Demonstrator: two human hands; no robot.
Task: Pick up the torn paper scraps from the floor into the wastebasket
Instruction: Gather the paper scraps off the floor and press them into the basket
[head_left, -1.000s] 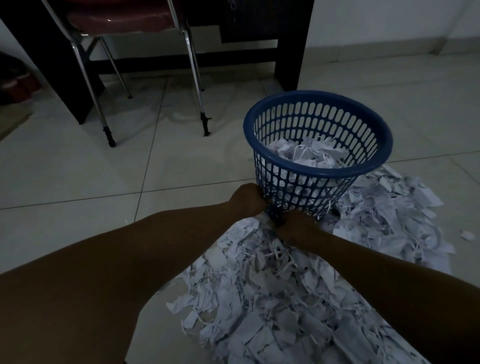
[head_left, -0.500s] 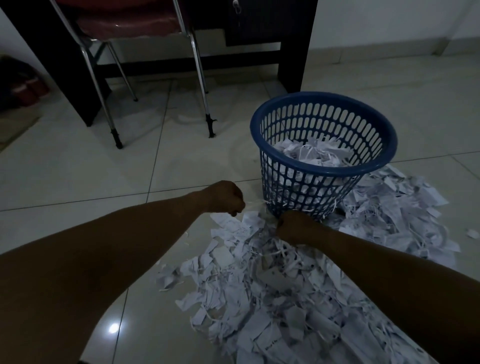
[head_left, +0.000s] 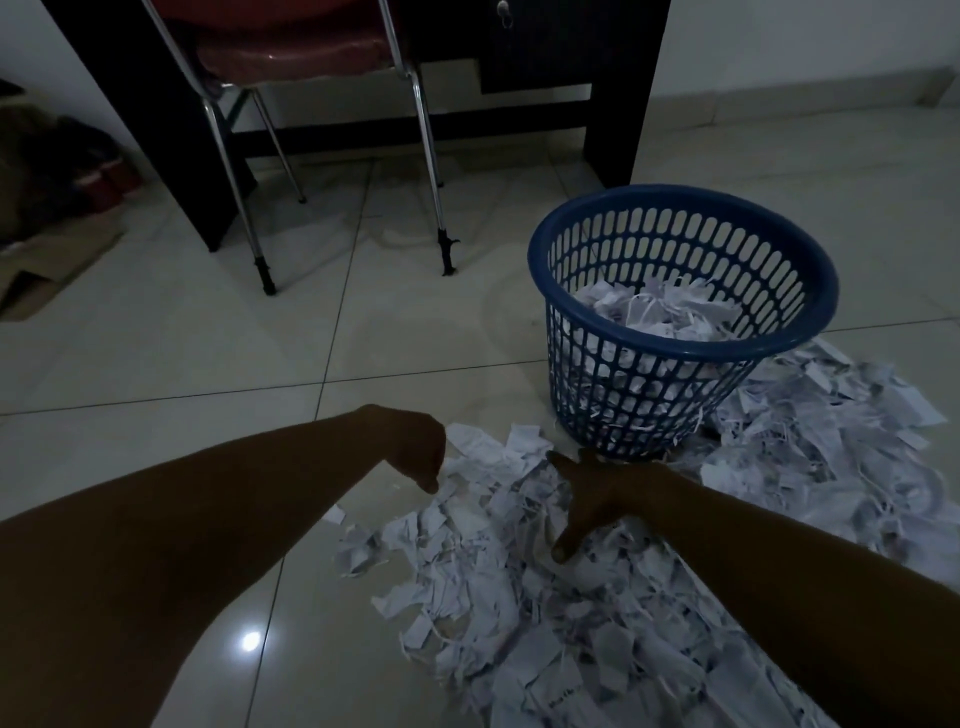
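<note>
A blue slotted wastebasket (head_left: 680, 358) stands on the tiled floor, partly filled with white paper scraps (head_left: 660, 312). A wide heap of torn paper scraps (head_left: 519, 582) lies on the floor in front of and to the right of it. My left hand (head_left: 415, 447) hovers at the heap's left edge, fingers curled downward, and I cannot see whether it holds paper. My right hand (head_left: 597, 493) rests on the heap just in front of the basket, fingers spread apart over the scraps.
A chair with chrome legs (head_left: 431, 171) and a red seat stands behind, under a dark desk (head_left: 613, 104). Flattened cardboard (head_left: 47, 270) and dark items lie at the far left. Bare tiles (head_left: 208, 338) stretch to the left of the heap.
Both hands have drawn back from the basket's base toward me. The left hand has moved left along the heap's edge. The right hand has gone from closed to spread over the scraps.
</note>
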